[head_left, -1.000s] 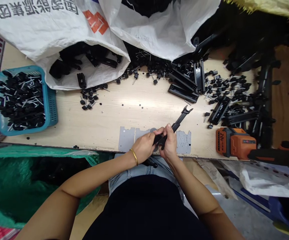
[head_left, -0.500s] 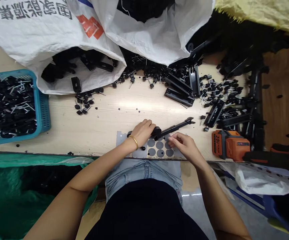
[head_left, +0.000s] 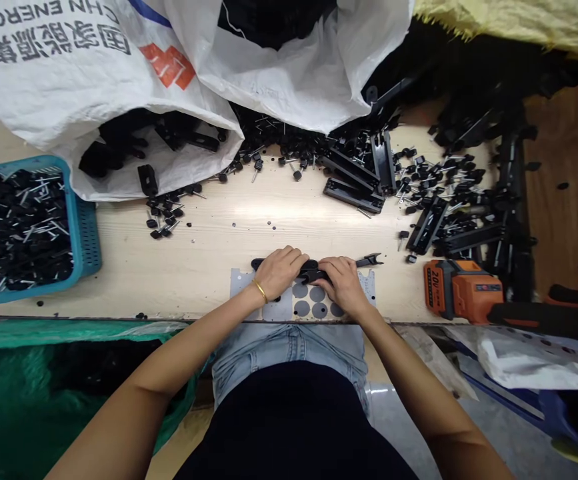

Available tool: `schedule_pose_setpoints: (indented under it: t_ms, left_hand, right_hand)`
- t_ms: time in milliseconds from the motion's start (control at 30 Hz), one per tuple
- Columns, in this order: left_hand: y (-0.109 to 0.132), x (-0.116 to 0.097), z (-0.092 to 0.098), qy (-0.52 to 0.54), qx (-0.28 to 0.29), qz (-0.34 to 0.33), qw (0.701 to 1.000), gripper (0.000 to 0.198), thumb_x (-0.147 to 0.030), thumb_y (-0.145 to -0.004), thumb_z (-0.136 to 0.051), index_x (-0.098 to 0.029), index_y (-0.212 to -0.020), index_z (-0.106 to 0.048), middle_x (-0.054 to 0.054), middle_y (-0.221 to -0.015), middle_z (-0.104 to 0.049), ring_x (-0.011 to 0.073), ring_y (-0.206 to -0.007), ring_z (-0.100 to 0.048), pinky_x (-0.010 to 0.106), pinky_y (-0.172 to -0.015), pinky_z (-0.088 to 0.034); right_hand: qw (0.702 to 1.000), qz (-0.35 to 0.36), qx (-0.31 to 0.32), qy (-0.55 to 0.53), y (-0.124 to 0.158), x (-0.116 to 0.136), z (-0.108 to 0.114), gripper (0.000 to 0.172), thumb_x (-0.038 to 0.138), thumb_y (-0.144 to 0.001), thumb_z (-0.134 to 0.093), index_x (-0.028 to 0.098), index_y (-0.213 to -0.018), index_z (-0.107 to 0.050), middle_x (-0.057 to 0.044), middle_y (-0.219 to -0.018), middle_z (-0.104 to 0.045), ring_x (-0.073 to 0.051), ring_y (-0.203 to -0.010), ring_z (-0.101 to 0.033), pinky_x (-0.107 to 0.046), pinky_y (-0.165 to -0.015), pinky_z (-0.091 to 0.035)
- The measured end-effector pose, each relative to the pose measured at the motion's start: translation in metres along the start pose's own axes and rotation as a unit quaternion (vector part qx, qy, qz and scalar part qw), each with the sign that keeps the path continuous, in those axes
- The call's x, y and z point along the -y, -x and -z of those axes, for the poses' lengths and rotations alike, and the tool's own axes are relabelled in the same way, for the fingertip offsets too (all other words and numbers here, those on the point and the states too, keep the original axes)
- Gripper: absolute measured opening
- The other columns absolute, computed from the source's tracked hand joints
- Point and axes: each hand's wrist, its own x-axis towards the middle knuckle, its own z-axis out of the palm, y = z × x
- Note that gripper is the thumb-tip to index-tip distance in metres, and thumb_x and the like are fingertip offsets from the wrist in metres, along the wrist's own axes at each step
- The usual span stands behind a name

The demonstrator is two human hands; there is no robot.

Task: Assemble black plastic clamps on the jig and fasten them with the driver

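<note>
Close to the table's front edge, my left hand [head_left: 279, 272] is closed over a long black plastic part [head_left: 311, 269]. A rounded end of that part sticks out left of the hand. My right hand [head_left: 343, 280] has its fingers wrapped round a black arm with a forked tip [head_left: 371, 259], which points right. The two black pieces meet between my hands; whether they are joined I cannot tell. Beneath them lies a grey sheet with round dark discs [head_left: 303, 308], partly covered by both hands.
A blue basket [head_left: 86, 233] of black knobs with metal pins stands at left. White sacks [head_left: 289, 87] holding black parts line the back. Loose knobs [head_left: 441, 177] and black channel pieces [head_left: 353, 195] lie at back right. An orange power tool battery [head_left: 463, 290] sits at right.
My right hand has moved left and up and closed round the black arm. That arm has swung from slanting upward to nearly level, in line with the part under my left hand.
</note>
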Motion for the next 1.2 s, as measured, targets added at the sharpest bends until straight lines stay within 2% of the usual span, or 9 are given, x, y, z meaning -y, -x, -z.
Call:
schedule_pose_setpoints:
  t_ms: [200, 333, 567, 833, 967, 1033, 1100, 1133, 1200]
  left_hand:
    - [-0.003, -0.009, -0.001, -0.03, 0.002, 0.025, 0.999, 0.019, -0.012, -0.089, -0.05, -0.017, -0.105, -0.059, 0.007, -0.095, -0.062, 0.0208, -0.092, -0.057, 0.031, -0.072, -0.05]
    - [-0.002, -0.008, -0.005, -0.036, 0.0, 0.012, 0.999, 0.019, -0.012, -0.091, -0.047, -0.017, -0.105, -0.059, 0.006, -0.095, -0.063, 0.0201, -0.091, -0.057, 0.031, -0.071, -0.05]
    - [-0.004, 0.007, -0.004, -0.032, -0.02, -0.073, 0.997, 0.02, -0.009, -0.09, -0.046, -0.016, -0.104, -0.059, 0.005, -0.09, -0.063, 0.0189, -0.086, -0.057, 0.03, -0.071, -0.05]
    - [-0.006, 0.003, -0.004, -0.031, -0.012, -0.043, 0.998, 0.017, -0.011, -0.09, -0.047, -0.016, -0.099, -0.06, 0.006, -0.09, -0.063, 0.0196, -0.086, -0.058, 0.03, -0.071, -0.051]
    - [-0.003, -0.008, 0.001, 0.009, 0.009, -0.009, 1.0, 0.024, -0.01, -0.084, -0.051, -0.014, -0.106, -0.059, 0.008, -0.095, -0.063, 0.0221, -0.092, -0.058, 0.033, -0.075, -0.052]
    - [0.0, -0.013, 0.004, 0.058, 0.008, 0.008, 0.998, 0.034, -0.013, -0.081, -0.052, -0.013, -0.115, -0.056, 0.009, -0.099, -0.063, 0.0234, -0.096, -0.058, 0.035, -0.077, -0.053]
    - [0.001, -0.011, 0.009, 0.132, 0.0, 0.018, 0.991, 0.043, -0.015, -0.081, -0.051, -0.014, -0.123, -0.051, 0.008, -0.104, -0.063, 0.0219, -0.097, -0.059, 0.034, -0.079, -0.054]
    - [0.0, -0.006, 0.012, 0.167, -0.01, 0.026, 0.986, 0.044, -0.015, -0.081, -0.05, -0.015, -0.125, -0.05, 0.007, -0.106, -0.064, 0.0202, -0.096, -0.06, 0.033, -0.08, -0.054]
    - [-0.008, 0.013, 0.02, 0.206, -0.05, 0.059, 0.975, 0.04, -0.013, -0.083, -0.046, -0.015, -0.123, -0.052, 0.006, -0.104, -0.064, 0.0172, -0.093, -0.062, 0.031, -0.081, -0.054]
  right_hand:
    - [0.995, -0.07, -0.03, 0.06, 0.0, 0.023, -0.003, 0.039, 0.039, -0.089, -0.056, 0.014, -0.119, -0.053, -0.012, -0.11, -0.064, -0.026, -0.096, -0.054, -0.038, -0.086, -0.031]
    - [0.991, -0.106, -0.048, 0.061, 0.003, 0.028, -0.01, 0.039, 0.038, -0.089, -0.056, 0.017, -0.122, -0.053, -0.01, -0.109, -0.066, -0.024, -0.092, -0.055, -0.038, -0.086, -0.03]
    - [0.999, 0.029, -0.001, 0.017, -0.004, -0.004, 0.001, 0.04, 0.044, -0.089, -0.055, 0.015, -0.116, -0.057, -0.01, -0.104, -0.067, -0.023, -0.091, -0.056, -0.036, -0.085, -0.031]
    - [0.999, -0.037, 0.015, 0.033, -0.002, 0.008, -0.002, 0.041, 0.043, -0.087, -0.058, 0.018, -0.12, -0.057, -0.01, -0.11, -0.066, -0.025, -0.096, -0.056, -0.039, -0.089, -0.033]
    - [0.994, -0.028, 0.081, -0.066, -0.011, -0.004, 0.022, 0.039, 0.042, -0.086, -0.059, 0.022, -0.12, -0.058, -0.008, -0.108, -0.066, -0.024, -0.097, -0.058, -0.038, -0.086, -0.039]
    - [0.991, -0.079, 0.057, -0.089, -0.017, -0.028, 0.043, 0.034, 0.038, -0.09, -0.053, 0.021, -0.119, -0.059, -0.008, -0.104, -0.066, -0.023, -0.091, -0.059, -0.037, -0.082, -0.041]
    - [0.978, -0.204, -0.044, -0.007, -0.024, -0.062, 0.065, 0.031, 0.031, -0.09, -0.05, 0.016, -0.115, -0.061, -0.013, -0.101, -0.065, -0.024, -0.086, -0.056, -0.038, -0.078, -0.04]
    - [0.959, -0.262, -0.084, 0.068, -0.029, -0.079, 0.074, 0.031, 0.028, -0.087, -0.053, 0.013, -0.113, -0.062, -0.017, -0.103, -0.063, -0.026, -0.09, -0.054, -0.039, -0.079, -0.038]
    - [0.912, -0.355, -0.092, 0.186, -0.041, -0.11, 0.087, 0.033, 0.019, -0.083, -0.055, 0.008, -0.113, -0.063, -0.024, -0.109, -0.06, -0.031, -0.097, -0.05, -0.041, -0.079, -0.034]
